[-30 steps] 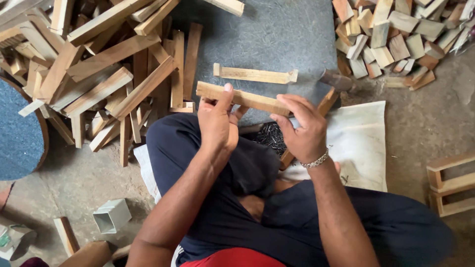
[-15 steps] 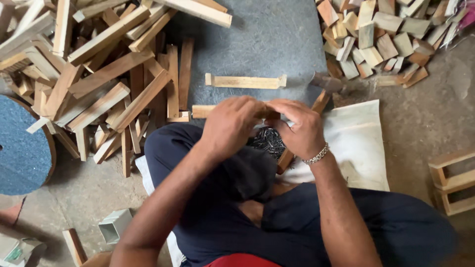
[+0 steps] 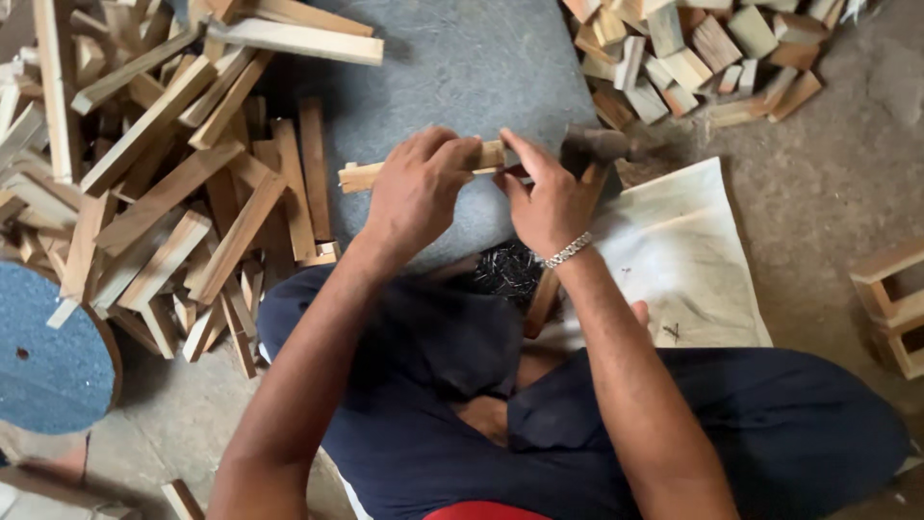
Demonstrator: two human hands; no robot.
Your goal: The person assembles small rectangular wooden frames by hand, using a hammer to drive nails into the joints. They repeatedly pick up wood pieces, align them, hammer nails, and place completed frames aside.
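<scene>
Wood slats (image 3: pixel 173 193) crowd left; grey slab (image 3: pixel 462 67) open.

A grey stone slab (image 3: pixel 452 67) lies flat in the upper middle of the view, on a rough concrete floor (image 3: pixel 828 183) stained in browns and greys. Left of the slab a loose heap of long wooden slats (image 3: pixel 164 183) spreads across the floor. Right of it and higher up lies a pile of short wooden blocks (image 3: pixel 693 53). Below and to the right of the slab a pale cloth (image 3: pixel 688 260) is spread flat. Far right of the slab stands an open wooden frame (image 3: pixel 890 299). Far below the slats, at the left edge, sits a round blue disc (image 3: pixel 48 356). The light is soft and even.
</scene>
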